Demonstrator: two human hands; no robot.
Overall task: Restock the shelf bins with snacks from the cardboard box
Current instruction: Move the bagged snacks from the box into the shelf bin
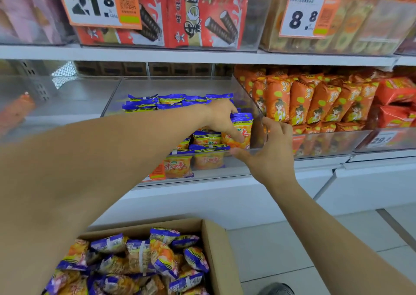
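A clear plastic shelf bin [258, 114] on the middle shelf holds several blue-and-orange snack packets [207, 137]. My left hand [222, 119] reaches into the bin and is closed on one upright snack packet [243, 130] at the bin's front right corner. My right hand [270, 150] grips that front right corner of the bin from outside, thumb under the front rim. Below, an open cardboard box [216, 249] on the floor is full of the same packets [162, 256].
To the right stands a bin of orange snack bags [315, 101]. On the left is a clear bin [56, 96] with one orange packet. The upper shelf [202, 55] carries red wafer-roll packs and price tags. A shoe [276, 289] shows on the white tiled floor.
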